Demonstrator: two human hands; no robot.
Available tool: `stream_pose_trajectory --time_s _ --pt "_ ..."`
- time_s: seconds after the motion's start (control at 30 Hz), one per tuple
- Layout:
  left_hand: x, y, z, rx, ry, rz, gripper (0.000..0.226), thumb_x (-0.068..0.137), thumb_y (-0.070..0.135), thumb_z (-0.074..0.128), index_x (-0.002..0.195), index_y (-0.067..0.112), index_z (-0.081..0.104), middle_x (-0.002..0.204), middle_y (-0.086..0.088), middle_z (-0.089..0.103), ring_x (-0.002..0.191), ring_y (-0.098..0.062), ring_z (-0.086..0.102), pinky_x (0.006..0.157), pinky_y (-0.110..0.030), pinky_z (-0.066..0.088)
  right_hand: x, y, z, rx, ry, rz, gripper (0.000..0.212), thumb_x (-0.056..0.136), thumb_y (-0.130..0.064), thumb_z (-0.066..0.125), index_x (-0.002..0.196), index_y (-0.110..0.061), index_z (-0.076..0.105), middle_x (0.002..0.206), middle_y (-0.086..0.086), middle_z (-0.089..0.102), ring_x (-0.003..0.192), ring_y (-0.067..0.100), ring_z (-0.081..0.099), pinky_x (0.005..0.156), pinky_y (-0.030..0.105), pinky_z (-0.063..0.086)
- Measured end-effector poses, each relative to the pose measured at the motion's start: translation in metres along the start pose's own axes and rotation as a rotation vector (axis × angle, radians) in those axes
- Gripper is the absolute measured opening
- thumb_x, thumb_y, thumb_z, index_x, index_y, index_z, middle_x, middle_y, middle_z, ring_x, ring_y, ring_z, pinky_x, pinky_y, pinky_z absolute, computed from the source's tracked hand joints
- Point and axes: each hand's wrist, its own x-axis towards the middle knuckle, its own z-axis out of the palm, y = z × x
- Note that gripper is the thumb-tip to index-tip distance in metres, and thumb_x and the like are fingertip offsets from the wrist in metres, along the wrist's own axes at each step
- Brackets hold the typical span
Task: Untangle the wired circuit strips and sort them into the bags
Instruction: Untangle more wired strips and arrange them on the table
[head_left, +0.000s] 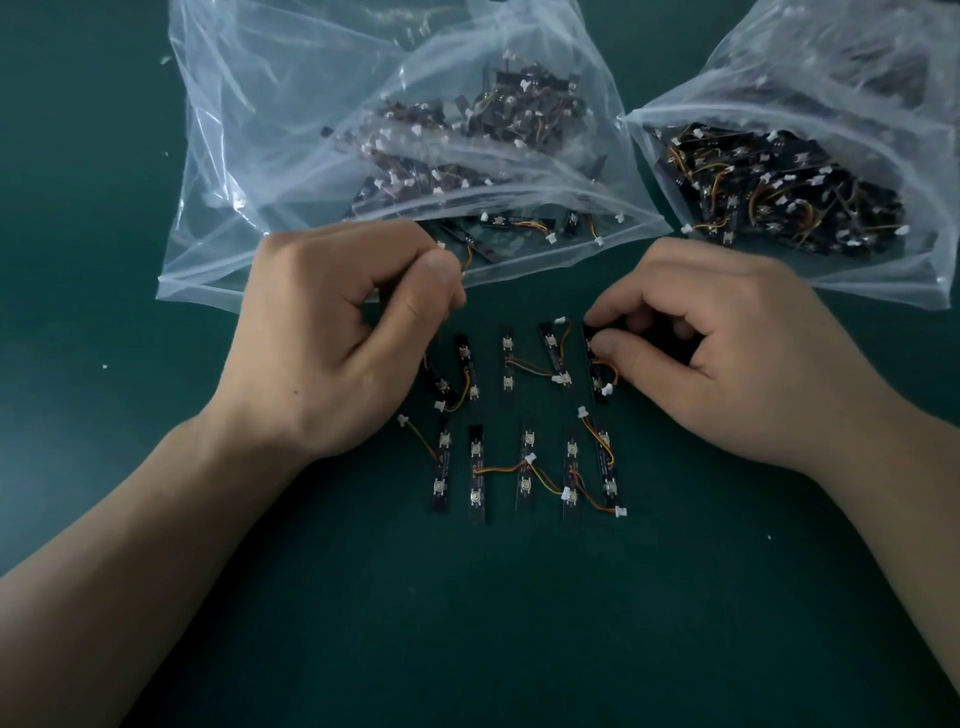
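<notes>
strips in two rows, both hands pinching

loose strips (527, 467) lie mid-table (519, 623) in two rough rows, each black w/ small white buttons and an orange-yellow lead ending in a white plug. some leads cross over neighbouring strips.

left hand (332, 332): fingers curled in, thumb and forefinger pinching a thin wire (466, 260) w/ a white plug, right at the mouth of the left bag (291, 156). the hand covers the left end of the far row.

right hand (727, 358): thumb and forefinger grip the far end of the end strip (597, 376) at the right of the far row; other fingers curled loosely. that strip rests on the table, its lead looped beside the thumb.

left bag is clear plastic, on the far side of the table, part full of strips, a few near its open mouth. right bag (831, 78), also clear, sits toward the far right corner, packed w/ a dense pile of strips and wires.
</notes>
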Motion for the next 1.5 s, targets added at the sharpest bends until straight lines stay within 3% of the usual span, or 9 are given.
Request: stream_pose_trajectory --time_s 0.13,0.27,0.53,0.7,0.9,1.03,1.1,1.3,1.5 --pt "-0.001 0.002 0.001 0.029 0.037 -0.026 0.036 0.104 0.009 0.052 0.073 0.004 0.069 0.059 -0.008 0.061 0.057 -0.016 0.055 0.055 -0.017 0.037 0.0 0.0 0.0 0.008 0.004 0.004 0.014 0.094 -0.041 0.065 0.101 -0.032 0.073 0.09 -0.018 0.058 0.081 0.005 0.059 0.067 0.04 0.052" --pt "-0.003 0.0 -0.002 0.165 0.141 0.003 0.049 0.105 0.018 0.05 0.062 -0.004 0.061 0.051 -0.013 0.053 0.048 -0.032 0.051 0.048 -0.044 0.037 0.001 0.001 0.0 0.018 0.005 0.014 0.013 0.094 -0.04 0.065 0.1 -0.032 0.074 0.088 -0.021 0.057 0.078 -0.001 0.055 0.066 0.034 0.048" --pt "-0.005 0.0 -0.001 0.148 0.069 -0.142 0.052 0.101 0.031 0.044 0.063 0.002 0.063 0.051 -0.013 0.057 0.05 -0.038 0.058 0.051 -0.047 0.048 0.0 0.001 0.0 0.035 0.009 0.025 0.012 0.094 -0.04 0.065 0.098 -0.033 0.074 0.089 -0.019 0.06 0.079 0.002 0.059 0.066 0.036 0.05" --pt "-0.004 0.0 -0.001 0.076 0.064 -0.117 0.044 0.101 0.026 0.045 0.066 0.013 0.068 0.055 -0.003 0.064 0.051 -0.022 0.059 0.05 -0.04 0.043 0.0 0.002 0.001 0.039 0.004 0.03 0.012 0.094 -0.041 0.065 0.098 -0.034 0.074 0.089 -0.02 0.06 0.079 0.004 0.059 0.066 0.037 0.05" --pt "-0.003 -0.005 0.0 0.113 0.07 -0.107 0.044 0.101 0.028 0.048 0.069 0.005 0.066 0.056 -0.01 0.06 0.053 -0.032 0.057 0.049 -0.044 0.042 0.001 0.002 0.0 0.037 0.004 0.027 0.012 0.094 -0.039 0.066 0.098 -0.032 0.074 0.089 -0.021 0.059 0.08 0.003 0.059 0.066 0.032 0.047" --pt "-0.003 -0.003 0.005 0.17 0.103 -0.129 0.011 0.093 0.031 0.065 0.092 0.023 0.072 0.07 0.018 0.065 0.059 -0.012 0.059 0.056 -0.035 0.051 0.001 0.001 0.0 0.027 0.006 0.025 0.012 0.094 -0.039 0.066 0.099 -0.032 0.075 0.089 -0.023 0.059 0.079 0.0 0.058 0.066 0.029 0.045" --pt "-0.004 -0.003 0.006 0.202 0.071 -0.132 0.013 0.088 0.035 0.069 0.1 0.032 0.069 0.075 0.024 0.065 0.062 -0.006 0.058 0.06 -0.036 0.054 0.001 0.001 0.0 0.027 0.003 0.024 0.012 0.094 -0.039 0.066 0.098 -0.032 0.074 0.089 -0.022 0.059 0.08 0.001 0.058 0.066 0.031 0.046" --pt "-0.005 -0.005 0.006 0.242 -0.003 -0.111 0.005 0.085 0.034 0.073 0.09 0.034 0.071 0.075 0.022 0.066 0.067 0.001 0.058 0.061 -0.035 0.054 0.0 0.001 0.0 0.022 0.006 0.025 0.01 0.094 -0.039 0.066 0.098 -0.034 0.074 0.088 -0.022 0.059 0.078 0.0 0.056 0.064 0.032 0.046" --pt "-0.003 -0.01 0.005 0.21 -0.044 -0.098 0.007 0.09 0.035 0.073 0.096 0.034 0.072 0.083 0.026 0.064 0.072 0.007 0.055 0.065 -0.036 0.053 0.0 0.001 0.0 0.018 0.01 0.023 0.011 0.094 -0.039 0.066 0.098 -0.033 0.074 0.088 -0.021 0.059 0.077 0.002 0.057 0.064 0.034 0.047"
